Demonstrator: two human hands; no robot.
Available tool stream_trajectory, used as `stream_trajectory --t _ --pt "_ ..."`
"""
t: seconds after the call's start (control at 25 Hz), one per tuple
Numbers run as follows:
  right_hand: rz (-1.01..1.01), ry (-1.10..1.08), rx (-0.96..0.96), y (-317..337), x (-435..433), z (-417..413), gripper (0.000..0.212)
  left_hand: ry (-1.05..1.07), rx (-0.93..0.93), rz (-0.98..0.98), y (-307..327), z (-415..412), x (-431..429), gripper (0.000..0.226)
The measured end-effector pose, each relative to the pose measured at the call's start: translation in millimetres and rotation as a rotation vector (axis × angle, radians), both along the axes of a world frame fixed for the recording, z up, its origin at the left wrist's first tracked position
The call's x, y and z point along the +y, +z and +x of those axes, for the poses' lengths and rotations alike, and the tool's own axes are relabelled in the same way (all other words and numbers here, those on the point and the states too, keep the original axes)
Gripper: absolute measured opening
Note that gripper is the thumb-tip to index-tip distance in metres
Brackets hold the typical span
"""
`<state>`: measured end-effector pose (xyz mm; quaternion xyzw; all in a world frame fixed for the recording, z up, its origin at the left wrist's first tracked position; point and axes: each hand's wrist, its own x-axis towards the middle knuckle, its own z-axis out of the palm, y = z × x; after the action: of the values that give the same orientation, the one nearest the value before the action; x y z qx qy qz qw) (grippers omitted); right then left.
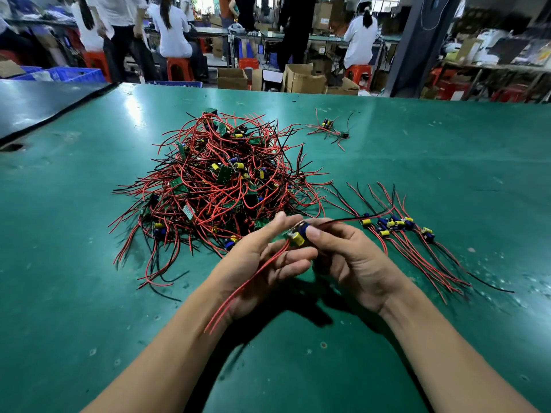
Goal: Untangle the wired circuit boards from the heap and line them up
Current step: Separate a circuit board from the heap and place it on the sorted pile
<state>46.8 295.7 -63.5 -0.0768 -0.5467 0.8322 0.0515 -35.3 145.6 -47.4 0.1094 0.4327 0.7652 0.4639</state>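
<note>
A heap [220, 186] of small green circuit boards with red and black wires lies on the green table [89, 293], just beyond my hands. Between both hands I hold one wired board [298, 235] with yellow and blue parts. My right hand [354, 260] pinches it from the right. My left hand [262, 260] supports it with the fingers mostly straight, and its red wires trail down across the left palm. A black and a red wire run off to the right. To the right, a row of several boards [396, 226] lies lined up, wires pointing toward me.
A small separate bunch of wired boards [328, 128] lies at the far right of the heap. A dark mat [38, 105] covers the far left corner. Beyond the table edge are cardboard boxes [304, 79], red stools and people at other benches.
</note>
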Motion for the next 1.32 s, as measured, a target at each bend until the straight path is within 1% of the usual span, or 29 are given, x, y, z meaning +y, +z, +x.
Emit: stream_trajectory --t 0.08,0.12,0.2,0.28,0.36,0.44,0.52,0.6,0.68,0.76,0.8,0.92,0.96,1.12,1.24,1.32 --pt "-0.079 -0.087 0.034 3 -1 -2 0.042 -0.004 -0.141 0.081 3 -2 -2 0.036" --pt "-0.125 -0.127 0.051 4 -2 -3 0.036 0.009 -0.161 0.106 3 -1 -2 0.033" --pt "-0.221 -0.191 0.069 6 -4 -3 0.019 0.058 -0.033 0.063 0 3 -1 0.026" --pt "-0.239 -0.201 0.043 6 -8 -4 0.013 0.119 0.117 0.025 -2 9 3 0.029" --pt "-0.174 -0.168 0.014 4 -12 -4 0.017 0.193 0.18 -0.001 -3 11 6 0.031" --pt "-0.165 -0.1 0.039 3 -11 -2 0.028 0.228 0.225 -0.003 0 10 4 0.029" --pt "-0.148 0.002 0.074 3 -7 1 0.039 0.237 0.215 0.021 3 6 2 0.031" --pt "-0.091 0.067 0.068 4 -4 4 0.038 0.239 0.158 0.061 4 3 0 0.034" --pt "-0.052 0.046 0.021 6 -1 4 0.032 0.219 0.116 0.11 5 1 -1 0.035" --pt "-0.063 0.011 -0.022 7 1 2 0.024 0.164 0.119 0.136 5 2 -2 0.031" --pt "-0.058 0.009 -0.039 6 1 0 0.025 0.128 0.142 0.123 6 4 -2 0.029" --pt "-0.006 0.044 -0.072 3 -2 -1 0.05 0.069 0.278 -0.025 2 11 2 0.03" --pt "0.007 0.05 -0.07 2 -3 -2 0.051 0.077 0.308 -0.07 -1 13 4 0.029" --pt "0.054 0.034 -0.059 2 -5 -3 0.035 0.118 0.384 -0.168 -12 14 4 0.027" --pt "0.034 -0.046 -0.101 -1 -5 -6 0.033 0.105 0.472 -0.211 -15 11 4 0.022" --pt "0.021 -0.078 -0.109 -2 -5 -6 0.029 0.12 0.554 -0.242 -18 11 6 0.021"
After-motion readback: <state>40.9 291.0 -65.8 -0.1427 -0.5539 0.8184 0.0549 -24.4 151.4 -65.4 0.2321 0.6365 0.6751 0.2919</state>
